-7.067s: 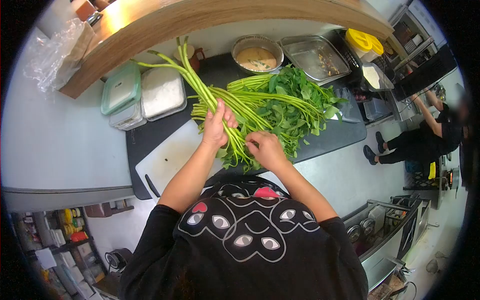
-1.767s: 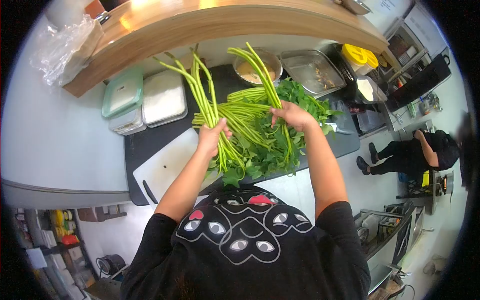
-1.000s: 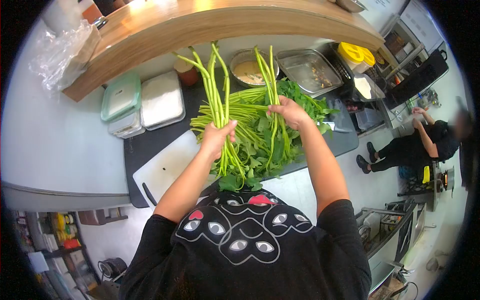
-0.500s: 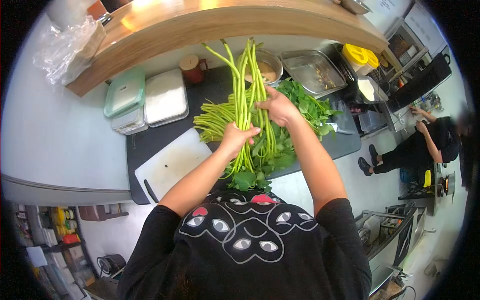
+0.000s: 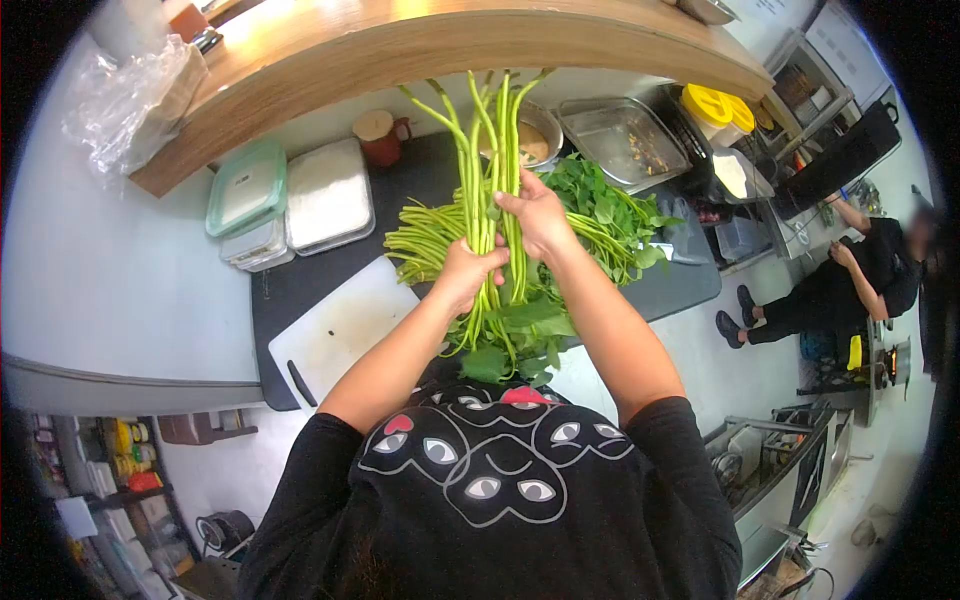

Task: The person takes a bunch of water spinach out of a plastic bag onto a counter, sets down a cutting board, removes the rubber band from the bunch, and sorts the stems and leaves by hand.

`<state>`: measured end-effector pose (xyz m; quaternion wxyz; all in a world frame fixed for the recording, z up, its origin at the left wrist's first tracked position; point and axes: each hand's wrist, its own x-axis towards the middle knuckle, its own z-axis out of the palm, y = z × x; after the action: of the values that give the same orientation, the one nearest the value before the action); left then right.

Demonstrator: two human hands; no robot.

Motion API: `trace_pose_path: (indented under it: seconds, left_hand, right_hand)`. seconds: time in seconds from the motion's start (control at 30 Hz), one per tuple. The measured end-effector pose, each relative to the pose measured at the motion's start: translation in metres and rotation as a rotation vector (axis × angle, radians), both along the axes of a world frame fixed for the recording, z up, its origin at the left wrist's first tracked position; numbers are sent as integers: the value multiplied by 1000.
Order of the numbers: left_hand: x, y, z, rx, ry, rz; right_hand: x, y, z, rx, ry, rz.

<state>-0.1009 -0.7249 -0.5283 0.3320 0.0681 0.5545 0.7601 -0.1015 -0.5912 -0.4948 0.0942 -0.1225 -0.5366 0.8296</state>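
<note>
An upright bunch of long leafy green stems [image 5: 472,170], which look like water spinach, is in both my hands above the counter. My left hand [image 5: 468,274] is closed around its lower part, the thumb lying across the stems. Slightly higher and to the right, my right hand [image 5: 537,215] grips the stems on that side. Broad green leaves [image 5: 490,361] hang below my hands near my shirt. Behind my left hand lies a pile of cut green stems [image 5: 418,243]. More leafy greens [image 5: 590,195] lie right of my right hand.
A white cutting board [image 5: 345,325] lies at the left front. Lidded containers [image 5: 328,195], a red mug [image 5: 381,140], a pot [image 5: 540,132] and a metal tray [image 5: 625,145] line the back beneath a wooden shelf [image 5: 450,50]. Another person [image 5: 860,265] stands at the far right.
My right hand has moved slightly left and down, closer to my left hand. The stems on the right have come nearer the rest of the bunch, and their tops have shifted.
</note>
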Motion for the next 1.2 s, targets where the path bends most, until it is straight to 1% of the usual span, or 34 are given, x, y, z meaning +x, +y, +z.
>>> trace_pose_path:
  seconds: [0.13,0.23,0.3,0.4,0.5,0.53,0.63,0.67,0.77,0.87,0.9,0.97,1.07,1.2]
  left_hand:
    - [-6,-7,-1,-5,-7,-76]
    - [-12,-12,-8,2,-28,-141]
    - [-12,-13,-9,24,-26,-167]
    - [-9,-9,-9,1,-28,-155]
    - [-13,-14,-5,-42,-69,-90]
    - [-16,-16,-6,-47,-91,-73]
    - [-20,-22,-6,-20,-90,-47]
    - [-21,-23,-10,-34,-84,-34]
    - [-21,-25,-16,-17,-61,11]
    - [-26,-32,-14,-98,-130,160]
    - [-28,-35,-15,-65,-123,186]
    - [-35,-42,-21,-1,-109,237]
    - [-39,-48,-20,0,-84,289]
    - [-41,-52,-20,41,-74,303]
  right_hand:
    - [1,13,3,22,-37,95]
    - [3,26,0,192,-67,134]
    - [6,20,1,201,-50,122]
    - [7,13,0,183,8,116]
    - [10,22,6,256,-41,127]
    - [12,27,8,370,-66,123]
    - [23,41,17,531,-188,70]
    - [25,47,15,495,-201,71]
    - [23,69,4,725,-298,-32]
    - [34,92,8,640,-357,-157]
    - [37,102,6,618,-330,-153]
    - [51,116,11,501,-312,-239]
    - [70,135,18,415,-242,-328]
    - [92,148,30,499,-292,-312]
